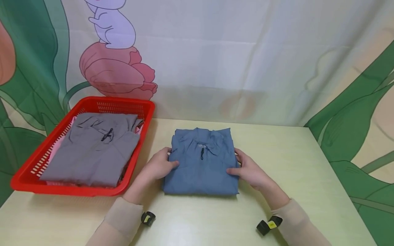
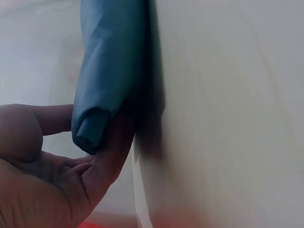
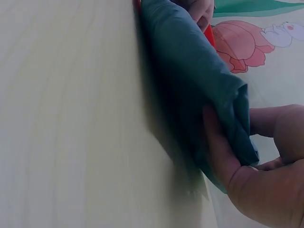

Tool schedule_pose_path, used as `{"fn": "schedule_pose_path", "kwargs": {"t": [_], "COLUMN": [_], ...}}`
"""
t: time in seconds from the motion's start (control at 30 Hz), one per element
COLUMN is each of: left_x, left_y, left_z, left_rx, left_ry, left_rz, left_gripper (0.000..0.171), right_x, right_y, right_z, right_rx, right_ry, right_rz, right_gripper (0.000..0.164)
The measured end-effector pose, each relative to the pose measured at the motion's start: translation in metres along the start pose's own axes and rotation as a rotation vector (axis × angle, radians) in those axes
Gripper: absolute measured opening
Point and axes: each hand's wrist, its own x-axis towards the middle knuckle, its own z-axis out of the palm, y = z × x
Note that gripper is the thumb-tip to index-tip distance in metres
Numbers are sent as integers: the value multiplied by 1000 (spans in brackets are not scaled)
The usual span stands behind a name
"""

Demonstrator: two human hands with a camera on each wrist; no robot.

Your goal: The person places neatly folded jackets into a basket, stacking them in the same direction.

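Observation:
A folded blue jacket (image 1: 201,174) with a collar and a black zip pull is at the middle of the table. My left hand (image 1: 160,164) grips its left side, thumb on top and fingers underneath. On the opposite side my right hand (image 1: 250,169) holds the jacket the same way. In the left wrist view the left hand (image 2: 61,175) has the folded layers (image 2: 111,61) between thumb and fingers. The right wrist view shows the right hand (image 3: 266,185) pinching the other end of the bundle (image 3: 190,57), with fingers below it and shadow between cloth and table.
To the left stands a red plastic basket (image 1: 142,136) with slotted walls. A folded grey garment (image 1: 92,153) lies on top in it, over pink cloth (image 1: 58,147). Behind the pale wooden table (image 1: 197,218) hangs a printed curtain (image 1: 203,61).

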Motion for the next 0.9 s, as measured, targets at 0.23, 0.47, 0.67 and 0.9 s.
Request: {"fn": "schedule_pose_path", "kwargs": {"t": [0.23, 0.47, 0.67, 0.9], "left_x": [-3, -6, -13, -23], "left_y": [2, 7, 12, 18], "left_z": [0, 1, -3, -9], "left_rx": [-39, -54, -52, -84], "left_ry": [37, 42, 61, 79], "left_rz": [-9, 8, 20, 73], "left_gripper": [56, 58, 57, 54], "right_x": [-1, -4, -6, -9], "right_y": [-9, -19, -25, -31], "right_z": [-1, -7, -11, -10], "right_rx": [-11, 11, 38, 62], "right_ry": [9, -37, -63, -74], "right_rz": [21, -16, -11, 8], "right_gripper": [94, 86, 88, 91]}}
